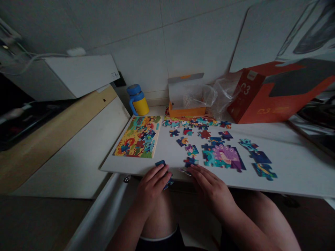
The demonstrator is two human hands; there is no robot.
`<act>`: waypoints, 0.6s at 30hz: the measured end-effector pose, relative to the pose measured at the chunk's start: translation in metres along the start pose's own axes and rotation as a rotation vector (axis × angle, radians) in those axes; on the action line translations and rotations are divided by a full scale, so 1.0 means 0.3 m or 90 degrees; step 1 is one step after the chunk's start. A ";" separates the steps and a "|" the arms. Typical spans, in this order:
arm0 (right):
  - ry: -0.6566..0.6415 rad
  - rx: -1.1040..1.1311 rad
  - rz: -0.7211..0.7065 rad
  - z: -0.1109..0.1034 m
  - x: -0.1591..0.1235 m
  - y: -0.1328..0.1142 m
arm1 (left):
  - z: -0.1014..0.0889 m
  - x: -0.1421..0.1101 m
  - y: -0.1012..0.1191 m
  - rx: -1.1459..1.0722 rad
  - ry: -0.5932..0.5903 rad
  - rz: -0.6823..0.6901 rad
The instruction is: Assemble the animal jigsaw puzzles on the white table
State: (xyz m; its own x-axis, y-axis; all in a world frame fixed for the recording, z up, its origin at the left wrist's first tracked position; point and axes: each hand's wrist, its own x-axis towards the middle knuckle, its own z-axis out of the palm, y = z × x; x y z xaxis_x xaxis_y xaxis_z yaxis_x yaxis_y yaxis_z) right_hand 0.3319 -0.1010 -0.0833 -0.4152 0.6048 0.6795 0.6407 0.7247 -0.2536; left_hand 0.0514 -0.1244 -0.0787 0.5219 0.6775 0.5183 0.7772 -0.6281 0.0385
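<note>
My left hand (154, 184) is closed on dark blue puzzle pieces (169, 183) at the table's front edge; how many it holds is hidden. My right hand (210, 183) pinches a puzzle piece (185, 171), seen almost edge-on, over the same edge. Just beyond those fingertips lies another dark puzzle piece (190, 161). To the right, a joined section with a purple peacock (225, 156) lies flat on the table. Loose pieces are scattered behind it, among them a reddish-brown piece (204, 134). A joined strip of several pieces (261, 157) lies farther right.
A colourful picture sheet (137, 137) lies at the left of the white table (171, 150). Along the back stand a blue-and-yellow bottle (138, 101), an opened orange box (187, 111) with clear plastic, and a large red-orange box (261, 96). A white cabinet panel (78, 146) borders the left side.
</note>
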 end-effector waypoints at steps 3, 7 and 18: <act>0.002 -0.001 0.009 0.001 0.005 -0.006 | -0.017 -0.004 -0.002 0.004 0.016 0.024; 0.007 0.000 0.010 0.004 0.004 -0.008 | -0.039 -0.003 -0.014 0.000 0.028 0.055; 0.033 -0.006 0.013 0.006 0.011 -0.012 | -0.068 -0.019 -0.031 -0.018 0.059 0.096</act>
State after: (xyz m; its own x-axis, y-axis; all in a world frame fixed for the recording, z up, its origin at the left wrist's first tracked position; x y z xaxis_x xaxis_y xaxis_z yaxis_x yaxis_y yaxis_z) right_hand 0.3273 -0.1010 -0.0814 -0.3684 0.6014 0.7089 0.6550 0.7091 -0.2611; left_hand 0.0339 -0.1302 -0.0646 0.5957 0.5380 0.5964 0.6818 -0.7312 -0.0214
